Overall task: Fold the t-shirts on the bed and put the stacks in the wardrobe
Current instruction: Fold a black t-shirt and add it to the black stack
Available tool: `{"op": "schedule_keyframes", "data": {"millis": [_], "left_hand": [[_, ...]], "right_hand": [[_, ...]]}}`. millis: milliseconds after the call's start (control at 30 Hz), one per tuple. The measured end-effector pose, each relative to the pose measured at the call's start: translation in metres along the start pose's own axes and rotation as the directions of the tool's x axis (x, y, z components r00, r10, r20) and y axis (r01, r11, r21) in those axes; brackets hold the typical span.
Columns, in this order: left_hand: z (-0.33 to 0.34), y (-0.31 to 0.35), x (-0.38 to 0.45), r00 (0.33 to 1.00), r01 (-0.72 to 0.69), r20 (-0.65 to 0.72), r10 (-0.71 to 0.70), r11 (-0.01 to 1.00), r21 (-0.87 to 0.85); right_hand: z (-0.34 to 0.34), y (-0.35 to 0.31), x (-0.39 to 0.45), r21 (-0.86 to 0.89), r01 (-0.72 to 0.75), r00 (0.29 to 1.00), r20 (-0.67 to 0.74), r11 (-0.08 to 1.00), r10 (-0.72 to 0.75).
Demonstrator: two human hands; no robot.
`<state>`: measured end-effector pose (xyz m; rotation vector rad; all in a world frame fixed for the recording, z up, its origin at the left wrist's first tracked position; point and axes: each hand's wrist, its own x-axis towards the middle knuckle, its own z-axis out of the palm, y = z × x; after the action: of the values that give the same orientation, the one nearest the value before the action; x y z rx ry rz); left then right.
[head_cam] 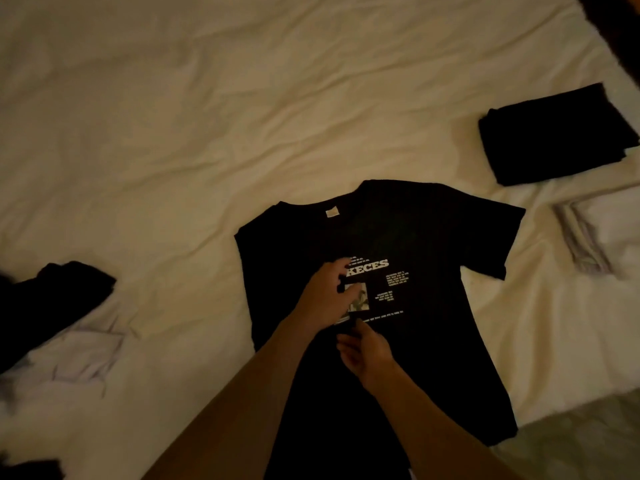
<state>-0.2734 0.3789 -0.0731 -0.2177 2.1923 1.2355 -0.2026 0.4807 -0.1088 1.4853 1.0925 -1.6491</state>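
Nearby, a folded black stack [557,133] lies right of the spread t-shirt [398,237].

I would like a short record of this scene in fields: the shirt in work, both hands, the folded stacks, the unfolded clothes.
shirt: black printed t-shirt lies flat, print up, on the bed
left hand: on the print, fingers curled, seems to pinch the cloth
right hand: below the print, seems to pinch a fold
folded: black stack and white stack, at the right
unfolded: dark clothes and white garment, at the left
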Motion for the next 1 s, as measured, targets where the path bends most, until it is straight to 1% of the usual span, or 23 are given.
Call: {"op": "schedule_keyframes", "data": {"millis": [67, 133, 200, 300, 400, 467, 533, 600, 667, 733, 800, 867, 900, 1000], "left_hand": [[0.01, -0.005, 0.003, 0.997, 0.058, -0.05, -0.056, 0.998, 0.031], [0.018, -0.004, 0.009, 0.992, 0.104, -0.084, -0.099, 0.993, 0.049], [0.026, 0.007, 0.022, 0.989, 0.118, -0.093, -0.114, 0.992, 0.039], [0.049, 0.04, 0.048, 0.998, 0.045, -0.037, -0.042, 0.996, 0.079], [0.084, 0.076, 0.071, 0.996, -0.061, 0.072, 0.054, 0.992, 0.107], [0.107, 0.101, 0.09, 0.987, -0.116, 0.129, 0.098, 0.983, 0.141], [0.129, 0.128, 0.116, 0.976, -0.18, 0.16, 0.149, 0.964, 0.198], [0.151, 0.153, 0.144, 0.962, -0.254, 0.168, 0.213, 0.926, 0.28], [0.173, 0.171, 0.169, 0.949, -0.31, 0.173, 0.264, 0.88, 0.36], [0.191, 0.183, 0.19, 0.935, -0.348, 0.216, 0.28, 0.836, 0.424], [0.204, 0.188, 0.206, 0.926, -0.364, 0.277, 0.255, 0.798, 0.481], [0.212, 0.189, 0.22, 0.923, -0.36, 0.316, 0.217, 0.776, 0.517], [0.216, 0.189, 0.225, 0.926, -0.356, 0.31, 0.215, 0.767, 0.534], [0.228, 0.199, 0.235, 0.951, -0.309, 0.219, 0.219, 0.723, 0.618]], "right_hand": [[-0.014, -0.009, 0.004, -0.113, 0.011, 1.0, -0.001, 0.994, -0.012], [-0.028, -0.023, 0.003, -0.181, 0.026, 0.999, 0.032, 0.983, -0.02], [-0.044, -0.045, 0.002, -0.216, 0.079, 0.996, 0.058, 0.973, -0.068], [-0.082, -0.088, 0.007, -0.189, 0.211, 0.977, 0.026, 0.959, -0.21], [-0.136, -0.131, 0.01, -0.148, 0.344, 0.928, -0.093, 0.927, -0.36], [-0.172, -0.156, 0.013, -0.107, 0.405, 0.892, -0.174, 0.908, -0.418], [-0.203, -0.176, 0.021, -0.096, 0.413, 0.875, -0.232, 0.906, -0.424], [-0.221, -0.189, 0.032, -0.122, 0.371, 0.884, -0.258, 0.921, -0.39], [-0.227, -0.195, 0.041, -0.138, 0.331, 0.896, -0.265, 0.933, -0.357], [-0.225, -0.197, 0.05, -0.097, 0.314, 0.908, -0.261, 0.944, -0.329], [-0.219, -0.196, 0.057, -0.04, 0.313, 0.919, -0.238, 0.949, -0.314], [-0.21, -0.19, 0.068, -0.031, 0.317, 0.925, -0.211, 0.948, -0.317], [-0.207, -0.188, 0.072, -0.043, 0.324, 0.923, -0.205, 0.945, -0.326], [-0.205, -0.186, 0.076, -0.053, 0.366, 0.902, -0.226, 0.929, -0.368]]}}
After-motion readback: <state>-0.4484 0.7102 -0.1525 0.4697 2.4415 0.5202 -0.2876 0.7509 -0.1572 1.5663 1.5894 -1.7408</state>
